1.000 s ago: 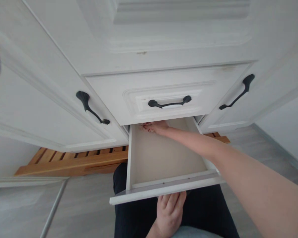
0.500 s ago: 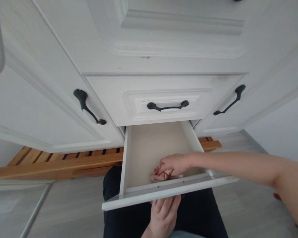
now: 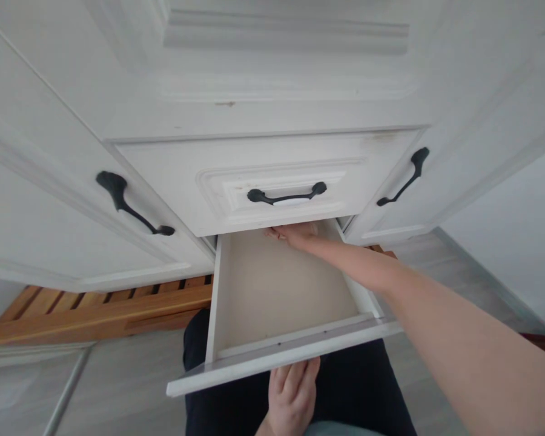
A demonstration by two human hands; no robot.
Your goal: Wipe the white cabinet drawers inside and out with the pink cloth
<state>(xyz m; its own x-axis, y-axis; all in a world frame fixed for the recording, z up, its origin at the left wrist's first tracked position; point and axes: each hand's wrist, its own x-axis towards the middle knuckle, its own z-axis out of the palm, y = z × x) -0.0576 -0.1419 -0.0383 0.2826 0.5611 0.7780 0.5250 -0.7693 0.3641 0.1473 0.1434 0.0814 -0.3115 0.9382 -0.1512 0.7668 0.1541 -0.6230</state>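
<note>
A white drawer [image 3: 215, 290] with a pale beige bottom is pulled out above my lap. My left hand [image 3: 293, 396] is at the middle of its front panel, fingers curled against the outer face; the fingertips and whatever handle they grip are hidden. Deep at the back of the drawer, just under the panel above, my right hand [image 3: 295, 234] is closed around a crumpled pinkish cloth [image 3: 272, 232]. Only a small bit of that cloth shows; the rest is covered by the hand and the panel.
Above stands another drawer front with a dark handle [image 3: 287, 195], shut. Cabinet doors with dark handles flank it at left [image 3: 134, 206] and right [image 3: 404, 178]. A slatted wooden ledge [image 3: 118, 315] runs beneath at the left. Grey floor [image 3: 131, 381] lies below.
My right hand has moved from the front of the drawer to its back, wiping or carrying the cloth along. My left hand stays at the drawer front. The view has shifted slightly.
</note>
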